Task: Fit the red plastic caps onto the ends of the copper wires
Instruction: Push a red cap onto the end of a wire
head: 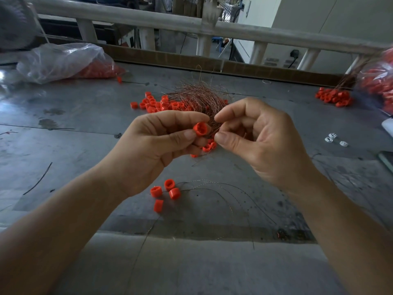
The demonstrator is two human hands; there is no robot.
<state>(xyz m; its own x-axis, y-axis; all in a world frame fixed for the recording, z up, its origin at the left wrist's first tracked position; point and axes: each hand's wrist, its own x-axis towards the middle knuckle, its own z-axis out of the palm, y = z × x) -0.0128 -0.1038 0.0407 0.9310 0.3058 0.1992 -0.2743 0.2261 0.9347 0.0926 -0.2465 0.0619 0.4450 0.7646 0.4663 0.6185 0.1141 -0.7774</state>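
We are noting a scuffed grey worktop (85, 124). Behind the copper wire pile (200, 96), a pale railing (170, 22) is closing the far edge. Before the pile, our left hand (157, 145) is pinching a red cap (200, 128) in its grip; our right hand (261, 141) is curling alongside, grip unreadable. Left of the pile, the surface is stretching towards a plastic bag (63, 60).

A workshop: a scuffed metal workbench (85, 145) holds a wire heap (197, 96), loose red caps (157, 104) beside it, bagged caps (63, 60) farther left.
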